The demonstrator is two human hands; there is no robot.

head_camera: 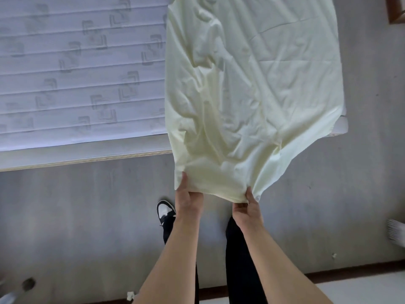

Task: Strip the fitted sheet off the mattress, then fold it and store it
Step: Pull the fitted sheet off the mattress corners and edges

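Observation:
A pale yellow fitted sheet [252, 84] lies crumpled and partly folded over the right end of the bare white mattress [76, 73], its near end hanging off past the mattress edge. My left hand [187, 198] grips the sheet's near left corner, thumb on top. My right hand [248, 206] pinches the bunched near right corner. Both hands hold the sheet's edge in the air above the floor, a little in front of the mattress.
The mattress sits on a low wooden base [87, 160] on a grey floor [87, 216]. My black trousers and one black-and-white shoe [165, 210] show below my arms. A white object [396, 234] lies at the right edge, and small scraps dot the floor.

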